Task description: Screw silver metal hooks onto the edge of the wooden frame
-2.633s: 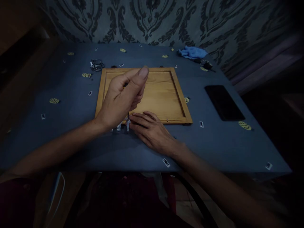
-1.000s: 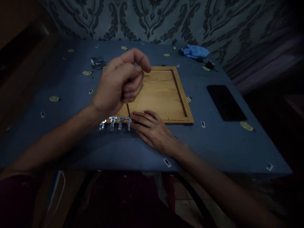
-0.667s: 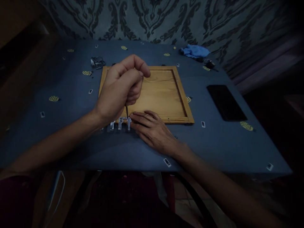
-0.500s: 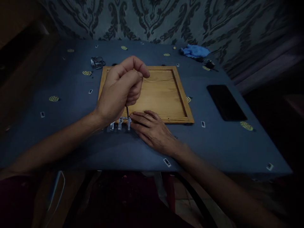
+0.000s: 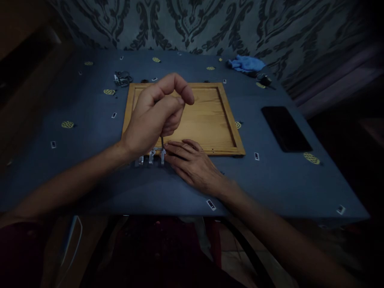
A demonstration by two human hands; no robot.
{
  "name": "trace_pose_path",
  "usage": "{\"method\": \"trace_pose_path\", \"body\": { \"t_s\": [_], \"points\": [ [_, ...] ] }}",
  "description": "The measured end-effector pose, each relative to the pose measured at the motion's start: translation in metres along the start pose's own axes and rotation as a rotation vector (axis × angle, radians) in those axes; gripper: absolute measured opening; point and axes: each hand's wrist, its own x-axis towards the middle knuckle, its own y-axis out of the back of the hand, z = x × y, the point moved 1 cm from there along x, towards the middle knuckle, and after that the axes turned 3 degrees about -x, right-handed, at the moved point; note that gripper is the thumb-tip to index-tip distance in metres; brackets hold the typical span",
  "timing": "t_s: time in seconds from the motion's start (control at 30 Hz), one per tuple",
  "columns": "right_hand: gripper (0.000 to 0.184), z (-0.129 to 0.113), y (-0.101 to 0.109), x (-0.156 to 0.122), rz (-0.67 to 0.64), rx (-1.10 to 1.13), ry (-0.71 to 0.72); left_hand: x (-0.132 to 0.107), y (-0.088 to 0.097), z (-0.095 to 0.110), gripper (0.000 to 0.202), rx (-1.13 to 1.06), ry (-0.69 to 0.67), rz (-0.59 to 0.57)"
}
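My left hand [image 5: 157,114] is closed around a screwdriver [image 5: 162,142]; only its thin dark shaft shows below the fist, and the handle is hidden. The shaft points down at the rightmost metal hook [image 5: 163,157] on the near edge of a shallow wooden frame with a panel [image 5: 207,116]. Two more metal hooks [image 5: 151,157] sit to the left of it, partly behind my left wrist. My right hand [image 5: 195,166] lies flat with its fingers stretched out over the frame's near edge, fingertips close beside the rightmost hook.
A black phone or tablet [image 5: 286,129] lies on the blue cloth-covered table [image 5: 264,184] at right. A blue cloth [image 5: 246,64] and a small dark object [image 5: 265,81] are at the back right. Small metal parts [image 5: 122,79] lie behind the frame's left corner. A patterned wall stands behind.
My left hand has turned slightly and shifted a little right and down, its index finger curling lower. My right hand and the wooden frame have stayed in place.
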Motion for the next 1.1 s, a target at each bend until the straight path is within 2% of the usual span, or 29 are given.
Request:
{"method": "trace_pose_path", "body": {
  "t_s": [0.17, 0.43, 0.63, 0.9, 1.1],
  "points": [
    [0.032, 0.0, -0.001, 0.0, 0.015, -0.008, 0.005, -0.004, 0.0, -0.002, 0.007, 0.007, -0.037, -0.019],
    [0.032, 0.0, -0.002, -0.001, 0.026, -0.021, 0.005, -0.013, -0.001, -0.007, 0.013, 0.025, -0.172, -0.063],
    [0.031, 0.0, -0.002, 0.0, 0.012, -0.014, -0.004, -0.017, -0.002, -0.008, 0.011, 0.087, -0.191, -0.074],
    [0.032, 0.0, -0.003, 0.0, 0.036, -0.027, 0.01, -0.015, -0.001, -0.01, 0.014, 0.065, -0.224, 0.038],
    [0.032, 0.0, -0.002, 0.0, 0.021, -0.02, -0.005, -0.016, -0.004, -0.008, 0.012, 0.042, -0.221, 0.078]
  ]
}}
